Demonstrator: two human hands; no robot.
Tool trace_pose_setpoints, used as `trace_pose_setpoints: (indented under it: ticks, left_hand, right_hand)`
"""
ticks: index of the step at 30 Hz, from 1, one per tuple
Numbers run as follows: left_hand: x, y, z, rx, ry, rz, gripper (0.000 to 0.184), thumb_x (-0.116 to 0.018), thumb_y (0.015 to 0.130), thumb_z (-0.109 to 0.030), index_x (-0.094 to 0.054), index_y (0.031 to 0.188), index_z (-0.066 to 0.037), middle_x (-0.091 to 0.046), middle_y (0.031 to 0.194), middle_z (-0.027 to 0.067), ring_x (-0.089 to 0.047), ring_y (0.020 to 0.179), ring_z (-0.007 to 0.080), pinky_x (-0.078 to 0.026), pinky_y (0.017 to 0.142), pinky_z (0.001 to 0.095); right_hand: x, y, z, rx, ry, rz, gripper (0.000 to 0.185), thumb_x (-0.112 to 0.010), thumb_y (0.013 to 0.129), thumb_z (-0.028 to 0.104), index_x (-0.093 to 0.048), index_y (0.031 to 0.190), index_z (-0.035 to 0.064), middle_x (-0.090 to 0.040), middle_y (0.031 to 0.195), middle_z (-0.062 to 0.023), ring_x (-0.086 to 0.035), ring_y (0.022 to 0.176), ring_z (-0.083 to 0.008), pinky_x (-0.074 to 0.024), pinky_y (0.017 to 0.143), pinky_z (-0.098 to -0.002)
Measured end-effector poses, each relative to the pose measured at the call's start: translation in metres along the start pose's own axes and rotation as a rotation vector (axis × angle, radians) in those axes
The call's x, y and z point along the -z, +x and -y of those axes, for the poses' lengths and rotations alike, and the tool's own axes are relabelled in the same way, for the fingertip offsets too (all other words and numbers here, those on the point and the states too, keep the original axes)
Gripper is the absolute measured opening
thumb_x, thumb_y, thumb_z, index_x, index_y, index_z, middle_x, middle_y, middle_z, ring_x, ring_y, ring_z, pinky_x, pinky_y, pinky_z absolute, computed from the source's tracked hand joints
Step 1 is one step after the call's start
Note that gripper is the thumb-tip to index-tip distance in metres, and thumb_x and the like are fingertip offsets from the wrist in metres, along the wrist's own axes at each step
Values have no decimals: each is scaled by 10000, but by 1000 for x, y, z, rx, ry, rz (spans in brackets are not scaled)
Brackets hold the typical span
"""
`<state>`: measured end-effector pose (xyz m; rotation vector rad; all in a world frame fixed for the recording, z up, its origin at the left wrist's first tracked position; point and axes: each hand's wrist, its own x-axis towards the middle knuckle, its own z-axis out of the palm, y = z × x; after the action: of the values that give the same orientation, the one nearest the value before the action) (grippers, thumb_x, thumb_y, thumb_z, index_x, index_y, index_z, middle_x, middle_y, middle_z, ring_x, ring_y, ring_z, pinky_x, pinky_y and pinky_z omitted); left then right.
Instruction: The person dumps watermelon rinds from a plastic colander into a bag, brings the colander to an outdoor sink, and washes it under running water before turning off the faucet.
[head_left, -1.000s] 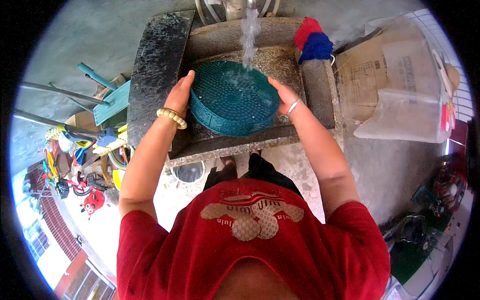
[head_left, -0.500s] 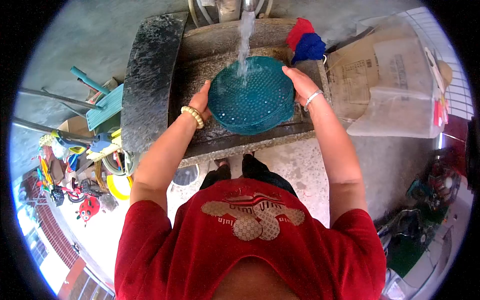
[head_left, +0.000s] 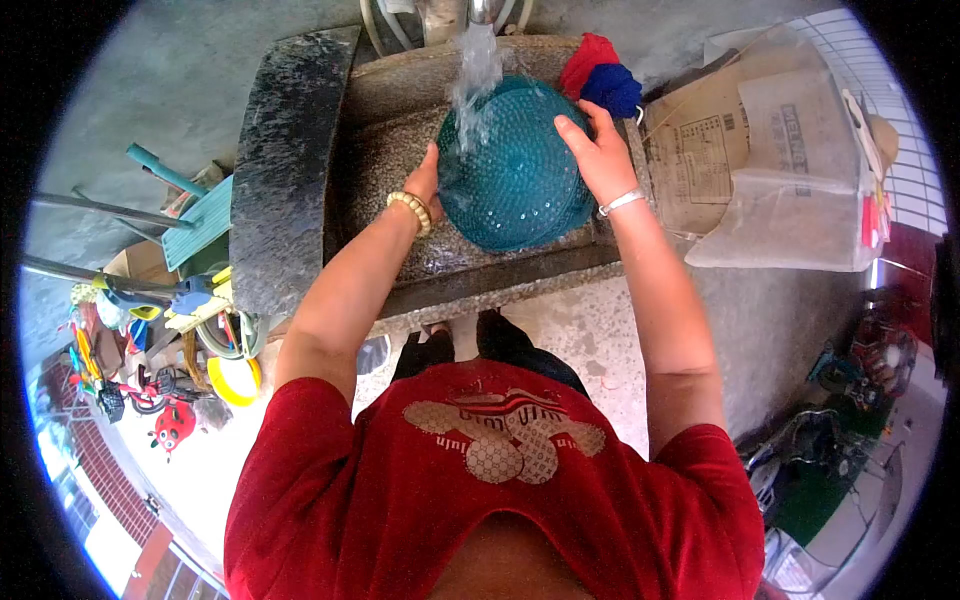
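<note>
A round teal basket (head_left: pixel 520 180) with a perforated surface is held tilted over a stone sink (head_left: pixel 390 165). Water (head_left: pixel 476 80) pours from a metal tap (head_left: pixel 484 12) onto its upper left part. My left hand (head_left: pixel 425 184), with a beaded bracelet at the wrist, grips the basket's left side. At the basket's upper right, my right hand (head_left: pixel 598 155), with a silver bracelet, holds the rim with thumb and fingers spread around it. The far side of the basket hides some of the fingertips.
Red cloth (head_left: pixel 590 62) and blue cloth (head_left: pixel 612 90) lie on the sink's back right corner. A dark slab (head_left: pixel 290 160) covers the left side. Cardboard under plastic (head_left: pixel 700 165) stands right. A yellow basin (head_left: pixel 235 380) and toys are at lower left.
The basket has moved right and up and is tilted more steeply, with its right side raised. My right hand has shifted up along its rim. The view has shifted slightly.
</note>
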<state>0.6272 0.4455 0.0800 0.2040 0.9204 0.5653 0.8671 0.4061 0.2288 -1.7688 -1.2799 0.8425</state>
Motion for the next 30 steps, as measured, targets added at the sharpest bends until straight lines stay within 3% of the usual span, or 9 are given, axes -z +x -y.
trace_pose_setpoints:
  ticks: [5,12,15,16,19,21,26,29,30]
  left_hand:
    - [-14,-1,-11,-133,-6,-46,696,-370,883,-562,-376,1308,-10,-429,1328,135,-437,1195,296,-341,996,460]
    - [-40,-34,-46,-226,200,-362,765,-413,845,-602,-360,1324,-8,-417,1330,155,-483,1140,312,-387,947,439]
    - [-29,-24,-46,-472,137,-203,739,-445,824,-612,-453,1240,-1,-534,1214,125,-558,1037,261,-452,842,368]
    - [-38,-38,-51,-496,166,-247,702,-460,849,-555,-412,1282,-5,-475,1283,125,-490,1133,250,-396,934,357]
    - [-59,-64,-60,-568,325,-502,659,-461,872,-508,-400,1300,-11,-465,1293,121,-458,1164,238,-374,949,357]
    - [-29,-48,-66,-572,371,-432,667,-434,875,-525,-397,1307,-17,-424,1329,143,-415,1201,281,-288,1013,368]
    - [-13,-51,-67,-841,920,-455,473,-585,845,-223,-455,1251,-18,-571,1141,177,-559,1029,303,-431,872,381]
    - [-5,-42,-49,-821,1029,-754,382,-653,770,-101,-524,1109,19,-634,1000,164,-611,901,296,-459,795,352]
    - [-23,-56,-42,-670,922,-779,330,-566,813,-72,-527,1135,-9,-605,1057,202,-584,968,355,-464,814,403]
  right_hand:
    - [-1,-5,1,104,31,-12,674,-639,779,393,-397,1260,-12,-473,1238,-230,-459,1159,-305,-348,966,-350]
    - [-10,-3,-16,69,168,-17,616,-489,884,390,-320,1318,-12,-376,1337,-205,-366,1239,-288,-266,1027,-338]
    - [-22,0,-29,50,233,-53,598,-425,912,412,-309,1331,0,-368,1347,-189,-358,1245,-277,-264,1027,-336]
    - [-27,1,-34,39,280,-66,598,-424,912,413,-308,1334,6,-371,1346,-187,-362,1241,-274,-266,1025,-335]
    - [-44,5,-47,-12,395,-92,591,-436,910,412,-319,1331,14,-395,1326,-179,-387,1218,-268,-281,1013,-337]
    - [-55,9,-57,-52,460,-108,585,-450,908,409,-331,1324,16,-415,1308,-174,-407,1197,-265,-293,1003,-339]
    - [-72,11,-52,-205,798,-286,429,-540,896,285,-449,1213,10,-535,1128,-102,-504,999,-178,-392,886,-299]
    - [-74,6,-44,-143,840,-313,363,-535,902,248,-472,1173,14,-544,1089,-82,-505,957,-153,-409,849,-282]
    - [-75,5,-42,-143,840,-308,363,-535,902,248,-472,1173,14,-544,1089,-82,-505,957,-153,-409,849,-282]
